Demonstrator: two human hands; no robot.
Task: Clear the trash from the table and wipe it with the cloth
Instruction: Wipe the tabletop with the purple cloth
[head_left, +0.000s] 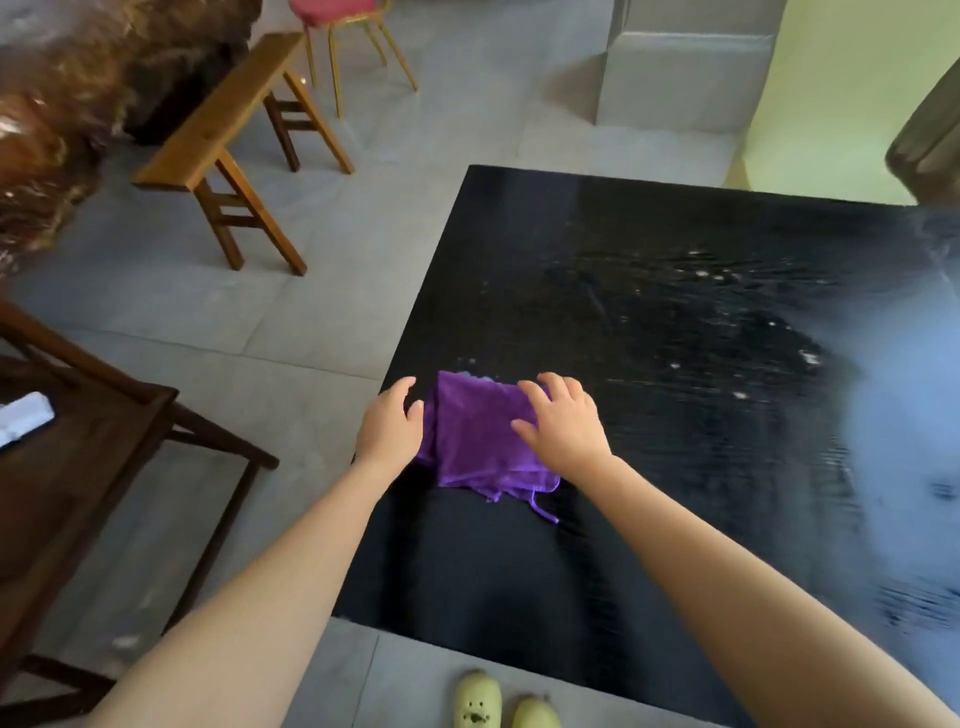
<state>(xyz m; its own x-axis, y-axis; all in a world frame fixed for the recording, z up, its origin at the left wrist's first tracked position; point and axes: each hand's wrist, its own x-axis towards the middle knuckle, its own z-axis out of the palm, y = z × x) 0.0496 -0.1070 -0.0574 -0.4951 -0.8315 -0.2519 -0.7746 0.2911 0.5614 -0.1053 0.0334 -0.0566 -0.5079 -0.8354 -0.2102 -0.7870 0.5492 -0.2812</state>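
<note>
Near the left edge of one black table (675, 291), lying flat: one purple cloth (478, 436); pressing down on it with spread fingers, right hand (563, 428); touching its side, loosely open, left hand (389, 428); two hands in all

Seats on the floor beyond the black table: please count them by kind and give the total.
Wooden bench: 1
Red-cushioned chair: 1
Total: 2
</note>
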